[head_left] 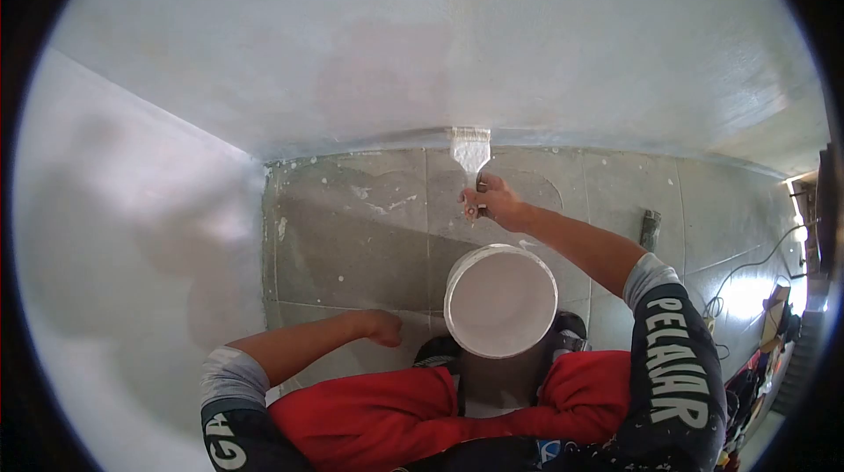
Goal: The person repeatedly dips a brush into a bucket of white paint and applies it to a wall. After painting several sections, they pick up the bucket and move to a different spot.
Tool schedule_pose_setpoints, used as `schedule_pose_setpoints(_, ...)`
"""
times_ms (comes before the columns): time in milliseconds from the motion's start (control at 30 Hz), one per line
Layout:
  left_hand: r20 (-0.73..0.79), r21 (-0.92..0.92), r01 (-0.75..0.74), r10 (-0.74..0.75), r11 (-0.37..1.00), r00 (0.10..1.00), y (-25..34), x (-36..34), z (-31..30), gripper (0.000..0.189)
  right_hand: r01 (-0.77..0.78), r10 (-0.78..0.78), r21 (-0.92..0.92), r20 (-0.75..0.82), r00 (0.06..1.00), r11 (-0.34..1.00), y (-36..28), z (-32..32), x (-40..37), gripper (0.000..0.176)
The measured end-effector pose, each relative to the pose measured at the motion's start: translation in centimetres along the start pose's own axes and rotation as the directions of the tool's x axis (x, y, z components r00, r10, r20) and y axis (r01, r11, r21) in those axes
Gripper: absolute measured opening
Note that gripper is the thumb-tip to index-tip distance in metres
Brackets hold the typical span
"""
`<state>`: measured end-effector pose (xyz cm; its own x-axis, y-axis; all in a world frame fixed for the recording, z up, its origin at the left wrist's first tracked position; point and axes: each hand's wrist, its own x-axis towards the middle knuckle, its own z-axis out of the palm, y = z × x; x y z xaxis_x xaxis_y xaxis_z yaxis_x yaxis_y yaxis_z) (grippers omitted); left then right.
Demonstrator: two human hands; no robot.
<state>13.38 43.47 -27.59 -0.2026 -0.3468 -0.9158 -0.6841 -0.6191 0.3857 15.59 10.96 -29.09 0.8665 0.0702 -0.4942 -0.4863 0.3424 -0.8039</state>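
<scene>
My right hand [497, 203] is closed around the handle of a wide flat paintbrush [470, 152], whose body is coated in white paint. The bristles touch the foot of the grey-white wall [563, 50], right where it meets the floor. Between my feet and below that hand stands a round bucket [450, 307] holding pale paint [501, 303]. To the left of the bucket, over the floor near my knee, my left hand [383, 329] is curled into a loose fist, with nothing seen in it.
Large grey floor tiles [352, 257] carry paint spots and a darker patch. A second white wall [132, 235] meets the first at the left corner. On the right lie a dark narrow object [651, 230], a cable [747, 265] and assorted clutter [747, 388].
</scene>
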Motion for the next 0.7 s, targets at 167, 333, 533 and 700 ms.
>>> schedule_pose_setpoints(167, -0.031, -0.005, -0.019, 0.019, 1.000, 0.999, -0.1, 0.1, 0.2, 0.050, -0.061, 0.059, -0.048, -0.046, 0.997, 0.997, 0.4, 0.2, -0.6, 0.018)
schedule_pose_setpoints(333, -0.034, -0.025, 0.004, -0.005, 1.000, 0.999, 0.0, -0.3, 0.1, 0.051, -0.157, 0.154, -0.090, -0.046, 0.987, 0.983, 1.2, -0.8, 0.6, 0.017)
schedule_pose_setpoints(533, -0.041, -0.013, -0.025, 0.024, 1.000, 0.999, -0.2, -0.1, 0.4, 0.051, -0.209, 0.204, -0.065, -0.069, 0.976, 0.976, 0.5, -1.1, 1.7, 0.016)
schedule_pose_setpoints(700, -0.071, -0.008, -0.004, 0.004, 1.000, 0.997, 0.2, -0.3, -0.1, 0.051, -0.095, 0.093, -0.054, -0.045, 0.995, 0.994, -3.0, 0.0, 0.5, 0.019)
